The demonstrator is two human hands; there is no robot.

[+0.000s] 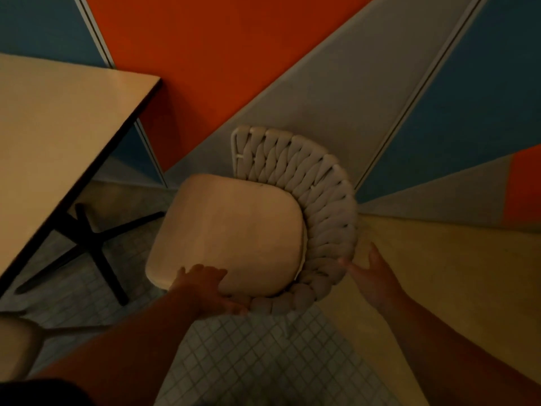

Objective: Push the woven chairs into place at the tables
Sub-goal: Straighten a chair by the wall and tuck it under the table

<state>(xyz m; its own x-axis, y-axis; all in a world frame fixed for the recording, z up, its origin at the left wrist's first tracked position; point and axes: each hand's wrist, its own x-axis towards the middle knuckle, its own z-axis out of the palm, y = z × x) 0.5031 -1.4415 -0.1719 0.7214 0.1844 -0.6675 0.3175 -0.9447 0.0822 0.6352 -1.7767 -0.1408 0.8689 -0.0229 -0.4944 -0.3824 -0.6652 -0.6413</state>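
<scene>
Left hand: the left hand [209,288] lies on the near edge of the chair, fingers spread flat over the cushion's corner and thumb down by the braided rim; whether it grips the edge or only presses on it cannot be told.
Right hand: the right hand [373,276] is open, fingers apart, its fingertips [345,262] at the outer side of the braided back, touching it or just short of it; the blur hides which.
Arms: both bare forearms reach in from the bottom of the view, the left one from the lower left, the right one from the lower right.
Chair: the woven chair [322,206] stands between the two hands, seen from above, its thick pale braid curving round the right and near sides of the seat.
Cushion: a tan seat cushion [234,235] fills the chair's seat, its open side facing left toward the table.
Table: the table [58,127] has a light top with a dark edge and a black cross-shaped foot; it stands to the left, well apart from the chair.
Second seat: part of another pale seat [17,341] shows at the lower left edge.
Floor: small grey square tiles [263,356] lie under the arms, with a yellow band to the right.
Wall: a wall [234,54] of orange, blue and grey panels rises just behind the chair.
</scene>
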